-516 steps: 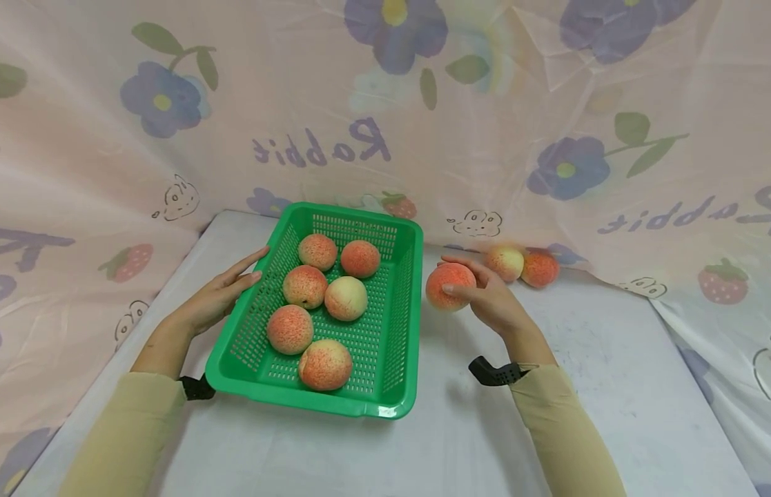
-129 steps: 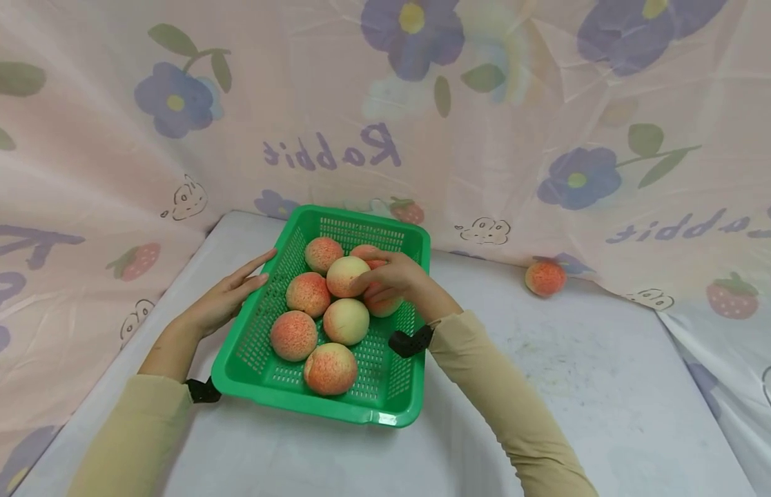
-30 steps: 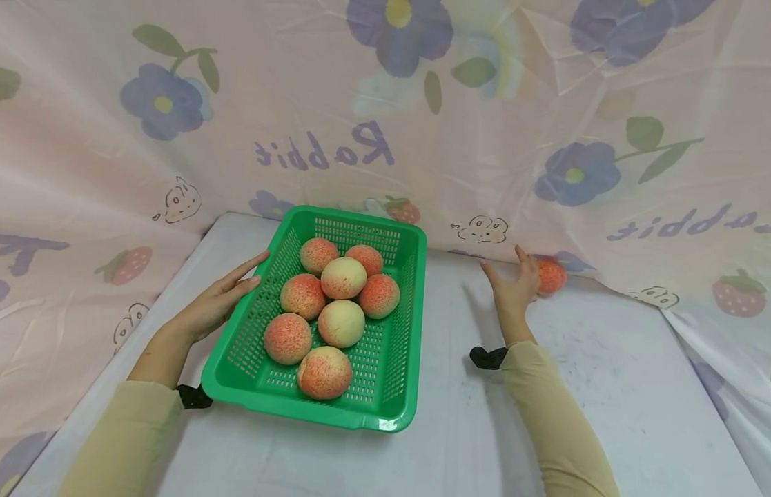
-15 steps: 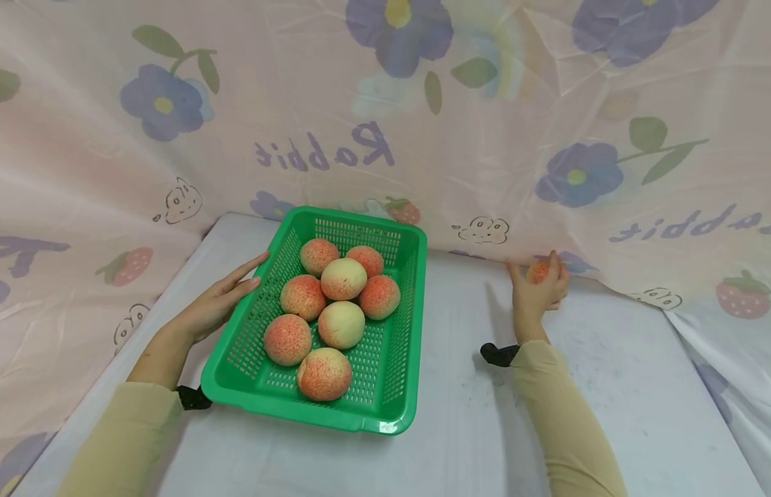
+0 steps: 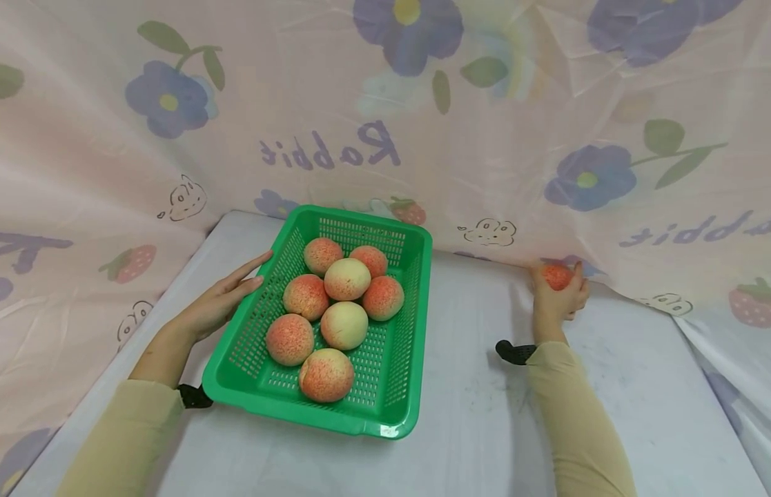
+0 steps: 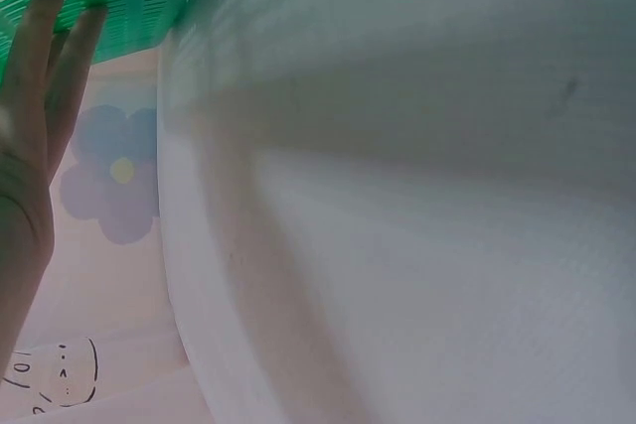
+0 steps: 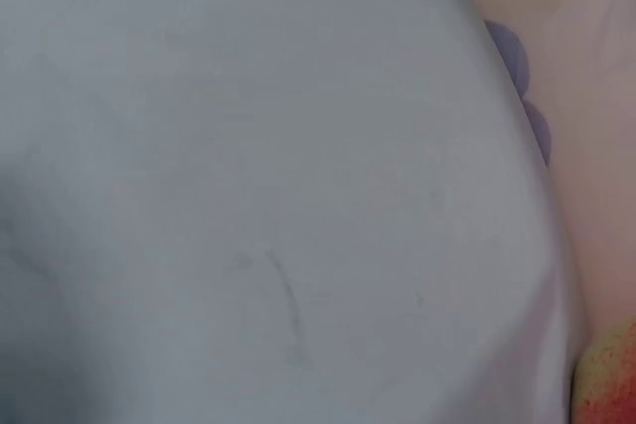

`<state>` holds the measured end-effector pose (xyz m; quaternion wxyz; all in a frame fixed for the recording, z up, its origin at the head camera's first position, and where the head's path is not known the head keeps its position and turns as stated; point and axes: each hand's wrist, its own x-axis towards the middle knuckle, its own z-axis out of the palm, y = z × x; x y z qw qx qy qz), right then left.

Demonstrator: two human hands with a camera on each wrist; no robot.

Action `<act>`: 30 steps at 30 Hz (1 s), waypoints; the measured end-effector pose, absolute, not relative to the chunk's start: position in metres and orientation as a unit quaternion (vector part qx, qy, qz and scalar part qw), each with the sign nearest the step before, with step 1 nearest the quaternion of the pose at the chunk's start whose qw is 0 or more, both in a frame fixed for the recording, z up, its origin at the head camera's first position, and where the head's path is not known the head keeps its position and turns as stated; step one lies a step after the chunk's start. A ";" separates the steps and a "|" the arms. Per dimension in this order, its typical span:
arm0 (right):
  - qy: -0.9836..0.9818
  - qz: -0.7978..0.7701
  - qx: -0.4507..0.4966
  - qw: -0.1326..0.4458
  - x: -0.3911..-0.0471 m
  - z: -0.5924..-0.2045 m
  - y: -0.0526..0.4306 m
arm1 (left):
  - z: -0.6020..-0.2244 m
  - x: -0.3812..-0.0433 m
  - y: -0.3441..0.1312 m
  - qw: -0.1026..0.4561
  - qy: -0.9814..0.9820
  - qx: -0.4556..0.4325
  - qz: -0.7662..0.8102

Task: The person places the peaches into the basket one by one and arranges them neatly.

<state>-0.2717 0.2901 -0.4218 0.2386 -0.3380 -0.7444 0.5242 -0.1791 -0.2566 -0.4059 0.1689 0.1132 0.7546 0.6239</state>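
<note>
A green plastic basket (image 5: 394, 345) with slotted walls stands left of the middle of the table. Several red-and-yellow peaches (image 5: 290, 339) lie in it, a pale one resting on top of others. My left hand (image 5: 214, 307) touches the basket's left rim with straight fingers; the left wrist view shows these fingers (image 6: 70, 76) against the slotted wall. At the back right, my right hand (image 5: 559, 300) holds a red peach (image 5: 555, 276) between thumb and fingers, close to the cloth. Only part of that peach (image 7: 608, 379) shows in the right wrist view's lower right corner.
A hanging cloth (image 5: 484, 166) printed with flowers and writing rises behind the table and along its sides. The table (image 5: 466, 386) has a white surface with faint grey marks right of the basket.
Over the earlier frames, two more peaches came into the basket. In the last second my right hand moved right and closed round the peach by the cloth. My left hand stayed at the rim.
</note>
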 end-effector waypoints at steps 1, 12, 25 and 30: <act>-0.742 0.527 -0.340 0.237 -0.273 -0.422 0.292 | -0.406 -0.179 -0.257 0.169 0.754 0.114 0.625; -0.719 0.580 -0.317 0.216 -0.278 -0.427 0.308 | -0.408 -0.180 -0.257 0.163 0.752 0.116 0.628; -0.709 0.604 -0.314 0.184 -0.275 -0.434 0.315 | -0.410 -0.181 -0.257 0.166 0.753 0.112 0.627; -0.698 0.614 -0.321 0.181 -0.275 -0.434 0.314 | -0.408 -0.180 -0.257 0.168 0.750 0.112 0.630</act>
